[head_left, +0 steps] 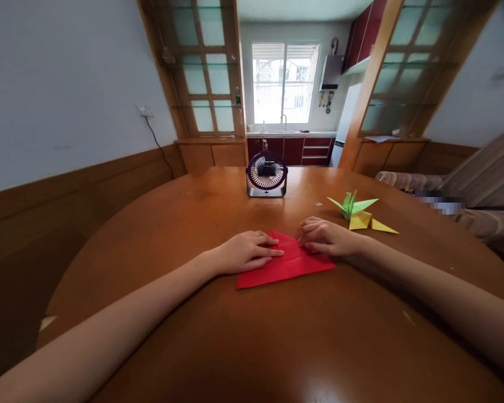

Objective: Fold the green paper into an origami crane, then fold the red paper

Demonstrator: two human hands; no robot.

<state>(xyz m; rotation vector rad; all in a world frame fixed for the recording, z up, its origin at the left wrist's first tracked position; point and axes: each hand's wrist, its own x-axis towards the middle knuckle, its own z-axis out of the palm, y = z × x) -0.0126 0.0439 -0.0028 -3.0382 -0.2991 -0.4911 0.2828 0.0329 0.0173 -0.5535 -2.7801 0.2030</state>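
Note:
A red sheet of paper (286,267), folded into a roughly triangular shape, lies flat on the wooden table with its long edge toward me. My left hand (252,250) rests on its left part, fingers stretched out and pressing on the paper. At the upper right edge of the sheet is my right hand (321,236), its fingers bent and the fingertips touching the paper near the fold. Whether those fingertips pinch the edge is hidden. Beyond my right hand sit a green origami crane (349,207) and a yellow origami piece (361,220), close together.
A small dark purple desk fan (266,172) stands toward the far side of the round wooden table (185,224). To the right is a striped sofa (483,179). Past the table are glass-shelved cabinets and a kitchen with a window (283,84).

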